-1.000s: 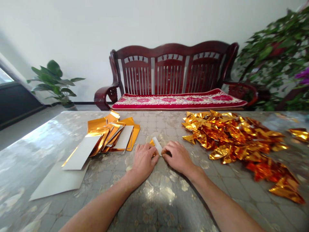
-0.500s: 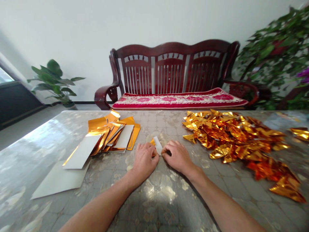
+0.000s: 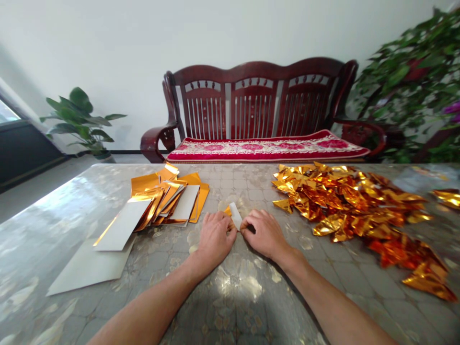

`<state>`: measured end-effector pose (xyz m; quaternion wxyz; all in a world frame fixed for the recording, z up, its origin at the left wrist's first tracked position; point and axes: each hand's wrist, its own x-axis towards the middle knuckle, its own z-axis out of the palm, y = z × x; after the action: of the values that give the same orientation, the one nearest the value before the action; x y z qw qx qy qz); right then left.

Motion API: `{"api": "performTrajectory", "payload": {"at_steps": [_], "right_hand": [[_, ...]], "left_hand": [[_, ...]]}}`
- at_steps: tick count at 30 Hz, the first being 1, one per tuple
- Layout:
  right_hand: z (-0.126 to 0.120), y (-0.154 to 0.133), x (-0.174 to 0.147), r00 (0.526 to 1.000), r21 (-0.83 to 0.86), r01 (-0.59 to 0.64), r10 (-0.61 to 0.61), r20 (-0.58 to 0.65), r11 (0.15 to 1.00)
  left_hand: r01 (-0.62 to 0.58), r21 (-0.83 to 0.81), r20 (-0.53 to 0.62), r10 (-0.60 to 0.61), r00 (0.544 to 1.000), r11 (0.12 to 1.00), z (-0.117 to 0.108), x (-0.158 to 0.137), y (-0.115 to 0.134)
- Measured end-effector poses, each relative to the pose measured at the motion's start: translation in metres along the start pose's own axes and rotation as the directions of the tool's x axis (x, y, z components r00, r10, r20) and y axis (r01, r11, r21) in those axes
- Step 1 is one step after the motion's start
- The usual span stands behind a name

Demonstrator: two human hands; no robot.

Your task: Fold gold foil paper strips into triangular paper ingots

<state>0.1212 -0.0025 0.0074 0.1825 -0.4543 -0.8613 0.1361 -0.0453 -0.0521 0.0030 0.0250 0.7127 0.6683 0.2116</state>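
Note:
Between my two hands, at the middle of the table, is a small sheet of foil paper (image 3: 235, 215), white on one face with a bit of gold at its left edge. My left hand (image 3: 216, 236) pinches its near left part, the thumb and fingers closed. My right hand (image 3: 262, 232) pinches the near right corner between thumb and curled fingers. Part of the sheet is hidden under the left fingers. Left of my hands lies a loose stack of flat gold and white foil paper sheets (image 3: 185, 203). To the right is a heap of folded gold foil pieces (image 3: 345, 196).
The table (image 3: 230, 311) has a patterned, shiny cover. A clear plastic bag (image 3: 427, 177) lies at the far right. Behind the table stands a dark red wooden bench (image 3: 253, 100) with a red patterned cushion. Potted plants (image 3: 81, 120) flank it.
My hands stay in nearly the same place. The near edge of the sheet has been turned slightly between my fingertips, and less white shows beside the left thumb.

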Motion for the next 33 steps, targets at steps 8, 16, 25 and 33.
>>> {"api": "performTrajectory", "payload": {"at_steps": [8, 16, 25, 33], "right_hand": [[0.0031, -0.0049, 0.0012, 0.998, -0.043, -0.067, 0.067, -0.008, 0.997], [0.0028, -0.0062, 0.0031, 0.994, -0.05, -0.107, 0.107, -0.015, 0.993], [0.0016, -0.008, 0.0034, 0.99, -0.029, -0.139, 0.139, 0.011, 0.99], [0.0022, -0.0087, 0.003, 0.99, -0.029, -0.138, 0.138, 0.015, 0.99]], "left_hand": [[0.002, 0.01, 0.024, -0.002, 1.0, 1.0, -0.0011, -0.0013, 0.0008], [-0.043, -0.046, 0.019, 0.044, 0.999, 0.998, -0.0042, -0.0013, -0.0024], [-0.042, -0.074, 0.037, 0.045, 0.998, 0.996, -0.0047, -0.0012, -0.0036], [-0.019, -0.074, 0.028, 0.022, 0.999, 0.997, -0.0031, -0.0003, -0.0044]]}}
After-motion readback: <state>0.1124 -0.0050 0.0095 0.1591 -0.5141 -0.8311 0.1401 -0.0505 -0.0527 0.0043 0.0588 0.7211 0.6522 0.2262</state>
